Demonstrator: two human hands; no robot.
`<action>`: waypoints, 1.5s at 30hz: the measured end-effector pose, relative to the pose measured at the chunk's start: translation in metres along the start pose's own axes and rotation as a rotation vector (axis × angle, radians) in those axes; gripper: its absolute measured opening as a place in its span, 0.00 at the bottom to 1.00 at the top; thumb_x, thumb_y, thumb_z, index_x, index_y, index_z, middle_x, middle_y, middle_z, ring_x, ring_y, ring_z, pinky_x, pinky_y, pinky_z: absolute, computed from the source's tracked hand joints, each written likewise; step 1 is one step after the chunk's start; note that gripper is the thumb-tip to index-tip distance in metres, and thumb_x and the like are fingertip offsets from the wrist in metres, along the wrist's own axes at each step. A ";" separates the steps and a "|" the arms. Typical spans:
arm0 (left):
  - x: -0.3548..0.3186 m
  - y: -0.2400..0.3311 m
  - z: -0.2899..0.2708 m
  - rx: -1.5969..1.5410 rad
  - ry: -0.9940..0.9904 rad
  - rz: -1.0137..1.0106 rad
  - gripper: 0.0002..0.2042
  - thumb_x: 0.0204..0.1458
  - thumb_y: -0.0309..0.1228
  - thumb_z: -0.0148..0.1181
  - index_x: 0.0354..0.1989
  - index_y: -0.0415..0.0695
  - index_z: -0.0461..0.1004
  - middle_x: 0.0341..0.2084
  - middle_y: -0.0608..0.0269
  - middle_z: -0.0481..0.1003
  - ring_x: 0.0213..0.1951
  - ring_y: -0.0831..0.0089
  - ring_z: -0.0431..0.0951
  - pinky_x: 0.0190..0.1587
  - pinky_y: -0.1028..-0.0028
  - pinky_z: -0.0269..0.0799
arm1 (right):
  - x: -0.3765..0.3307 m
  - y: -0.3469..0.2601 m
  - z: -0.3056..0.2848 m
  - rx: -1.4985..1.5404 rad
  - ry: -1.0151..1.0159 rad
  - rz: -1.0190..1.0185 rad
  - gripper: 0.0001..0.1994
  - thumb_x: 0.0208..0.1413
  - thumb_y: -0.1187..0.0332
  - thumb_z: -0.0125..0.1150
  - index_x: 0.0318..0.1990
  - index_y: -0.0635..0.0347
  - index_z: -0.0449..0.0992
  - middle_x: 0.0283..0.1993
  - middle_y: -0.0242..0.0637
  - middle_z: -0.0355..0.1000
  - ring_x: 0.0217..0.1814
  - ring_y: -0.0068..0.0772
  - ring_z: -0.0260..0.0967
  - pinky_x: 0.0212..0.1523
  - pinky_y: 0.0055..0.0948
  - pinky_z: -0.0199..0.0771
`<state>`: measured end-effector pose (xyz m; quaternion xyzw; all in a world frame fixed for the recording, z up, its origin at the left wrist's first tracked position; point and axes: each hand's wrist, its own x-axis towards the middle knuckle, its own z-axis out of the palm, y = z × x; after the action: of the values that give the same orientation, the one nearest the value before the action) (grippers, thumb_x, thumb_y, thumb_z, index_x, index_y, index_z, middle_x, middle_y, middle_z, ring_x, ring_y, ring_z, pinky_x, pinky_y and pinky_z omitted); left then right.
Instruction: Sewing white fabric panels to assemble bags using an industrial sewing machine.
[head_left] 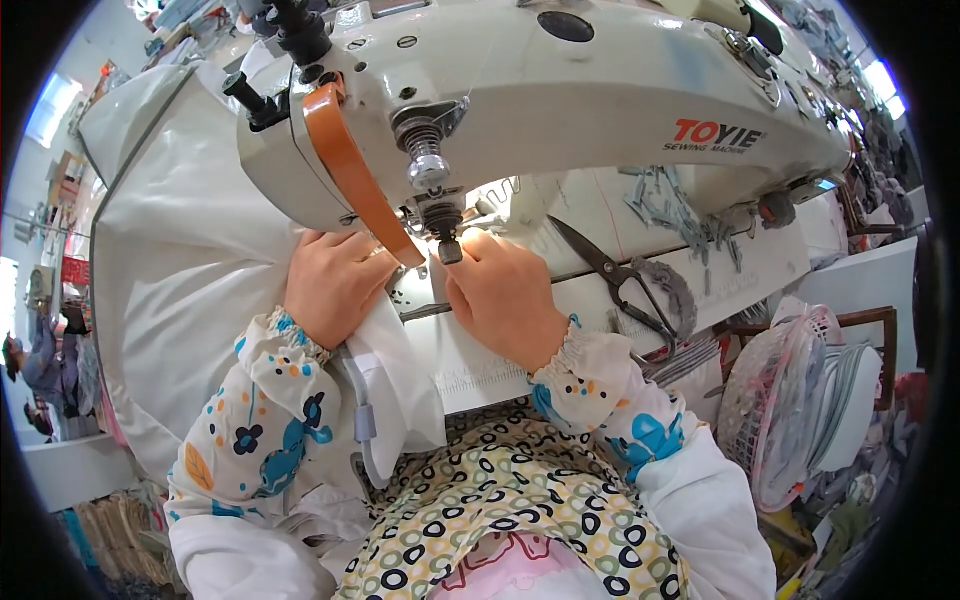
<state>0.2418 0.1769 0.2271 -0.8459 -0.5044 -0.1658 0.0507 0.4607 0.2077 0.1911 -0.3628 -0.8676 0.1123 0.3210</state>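
A white sewing machine (590, 95) with an orange guard strip (360, 175) spans the view in front of me. White fabric (190, 230) is heaped left of the machine and runs down under my left wrist toward my lap. My left hand (335, 288) is closed on this fabric just left of the needle area, fingers bent and pressed together. My right hand (508, 302) is closed in a pinch right of the needle area, thumb tucked along its side. The machine head hides its fingertips and whatever they hold. A grey trim with a buckle-like piece (364, 422) hangs below my left hand.
Black scissors (610, 270) lie on the machine bed right of my right hand, beside a fuzzy grey ring (667, 295). Several small grey strips (670, 205) are scattered behind them. A pink-rimmed mesh basket (775, 410) stands at the right with stacked pieces (840, 400).
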 end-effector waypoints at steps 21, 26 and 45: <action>0.006 -0.009 -0.004 -0.077 0.021 -0.027 0.01 0.46 0.26 0.63 0.28 0.46 0.78 0.29 0.66 0.80 0.34 0.65 0.80 0.44 0.65 0.71 | 0.035 0.004 -0.045 0.769 -0.028 0.485 0.11 0.57 0.78 0.61 0.47 0.72 0.71 0.43 0.41 0.76 0.36 0.25 0.77 0.36 0.21 0.78; 0.008 -0.015 -0.001 -0.070 0.008 -0.085 0.01 0.44 0.28 0.65 0.25 0.47 0.79 0.24 0.64 0.79 0.32 0.62 0.79 0.40 0.64 0.71 | 0.035 0.010 -0.038 0.896 0.026 0.424 0.09 0.59 0.76 0.59 0.44 0.72 0.73 0.36 0.40 0.77 0.31 0.25 0.77 0.33 0.21 0.77; 0.009 -0.018 0.012 -0.057 0.059 -0.021 0.04 0.51 0.29 0.63 0.27 0.44 0.80 0.19 0.54 0.76 0.23 0.52 0.77 0.26 0.57 0.68 | -0.005 -0.007 -0.080 0.244 0.101 0.231 0.09 0.59 0.68 0.58 0.45 0.60 0.75 0.34 0.46 0.75 0.35 0.53 0.73 0.35 0.45 0.73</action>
<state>0.2324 0.1962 0.2176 -0.8365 -0.5065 -0.2053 0.0398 0.5106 0.1962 0.2531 -0.4236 -0.7828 0.2345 0.3909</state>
